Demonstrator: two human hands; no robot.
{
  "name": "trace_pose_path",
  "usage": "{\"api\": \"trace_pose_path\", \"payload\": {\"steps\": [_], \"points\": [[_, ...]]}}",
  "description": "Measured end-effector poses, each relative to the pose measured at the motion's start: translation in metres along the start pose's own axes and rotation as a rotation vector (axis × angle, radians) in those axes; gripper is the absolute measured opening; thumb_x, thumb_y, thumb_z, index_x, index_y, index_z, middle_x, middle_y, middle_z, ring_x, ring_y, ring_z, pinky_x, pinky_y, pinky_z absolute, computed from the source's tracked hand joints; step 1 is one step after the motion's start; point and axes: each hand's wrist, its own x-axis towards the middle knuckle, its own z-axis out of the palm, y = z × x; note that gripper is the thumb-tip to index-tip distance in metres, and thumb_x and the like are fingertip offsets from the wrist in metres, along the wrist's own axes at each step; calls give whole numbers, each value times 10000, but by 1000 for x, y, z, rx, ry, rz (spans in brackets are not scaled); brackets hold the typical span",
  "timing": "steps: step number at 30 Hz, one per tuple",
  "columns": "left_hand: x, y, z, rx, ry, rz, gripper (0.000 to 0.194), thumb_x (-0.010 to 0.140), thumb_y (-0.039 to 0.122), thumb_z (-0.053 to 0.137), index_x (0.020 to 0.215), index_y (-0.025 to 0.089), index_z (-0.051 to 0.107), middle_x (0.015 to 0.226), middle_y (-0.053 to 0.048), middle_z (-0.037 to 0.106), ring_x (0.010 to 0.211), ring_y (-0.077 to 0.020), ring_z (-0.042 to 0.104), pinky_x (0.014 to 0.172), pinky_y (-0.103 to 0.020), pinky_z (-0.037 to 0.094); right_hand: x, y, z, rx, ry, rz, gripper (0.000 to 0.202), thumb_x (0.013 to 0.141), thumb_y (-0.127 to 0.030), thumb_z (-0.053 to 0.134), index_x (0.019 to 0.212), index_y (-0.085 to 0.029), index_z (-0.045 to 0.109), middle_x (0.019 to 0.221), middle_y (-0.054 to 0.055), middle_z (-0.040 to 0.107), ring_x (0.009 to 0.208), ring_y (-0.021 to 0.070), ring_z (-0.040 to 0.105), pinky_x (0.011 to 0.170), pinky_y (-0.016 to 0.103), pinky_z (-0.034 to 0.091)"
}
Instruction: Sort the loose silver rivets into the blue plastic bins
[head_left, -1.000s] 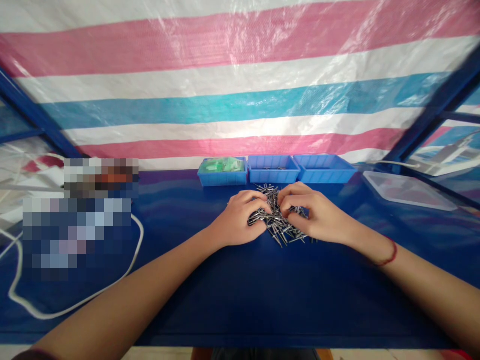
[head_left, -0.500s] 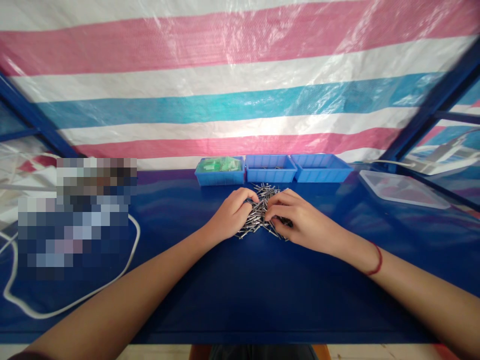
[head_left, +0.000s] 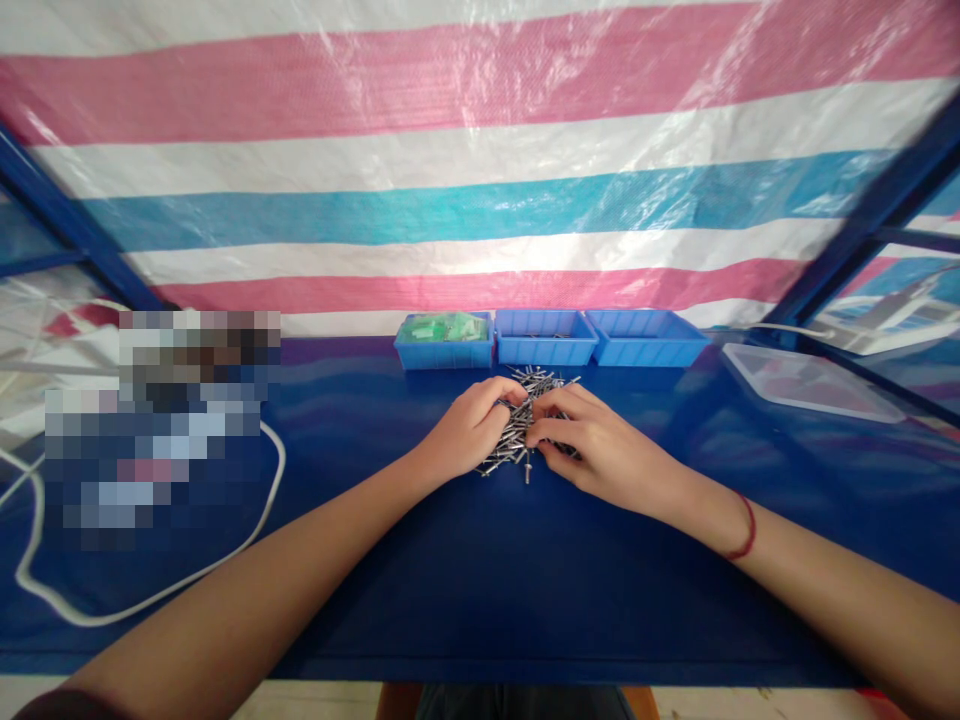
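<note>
A heap of silvery blind rivets (head_left: 517, 428) lies on the blue table between my two hands. At its left side, my left hand (head_left: 474, 425) is curled, thumb and forefinger close together around rivets; its other fingers are hidden. My right hand (head_left: 596, 435) reaches in from the right with bent fingers. Its thumb and forefinger tips nearly meet at the heap's near edge, against a single rivet (head_left: 528, 471) pointing toward me. More rivets show under the right palm.
Behind the heap stand a blue bin (head_left: 444, 352) with green packets, a blue bin (head_left: 546, 350) with a few rivets, and another blue bin (head_left: 651, 348). A clear plastic lid (head_left: 814, 383) lies right. A white cable (head_left: 274, 490) loops at left beside a blurred area.
My right fingertips have shifted slightly left and toward me, and one rivet now sticks out at the heap's near edge. My left hand stays nearly still. The view has shifted slightly.
</note>
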Motion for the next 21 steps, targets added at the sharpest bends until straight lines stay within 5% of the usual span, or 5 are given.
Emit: {"api": "trace_pose_path", "payload": {"steps": [5,12,21], "points": [[-1,-2,1,-4,2,3,306,802,108,333,983,170,573,1011,-47,644,997,-173,580,930,-322,424,0,-2,1,-48,15,9,209,797,-41,478,818,-174,639,962,84,574,898,211,504,809,367,425],[-1,0,0,0,-3,4,313,797,97,332,984,152,577,1021,-64,643,996,-177,578,932,-338,426,1,-8,0,-155,-13,80,143,830,-227,544,812,-151,664,949,97,594,905,234,530,836,398,439],[0,1,1,36,1,13,315,797,92,347,976,169,594,1021,-45,657,996,-174,586,929,-335,435,2,-13,3,-202,-76,152,214,841,-277,530,915,-145,681,1025,107,595,965,256,518,864,424,429]]}}
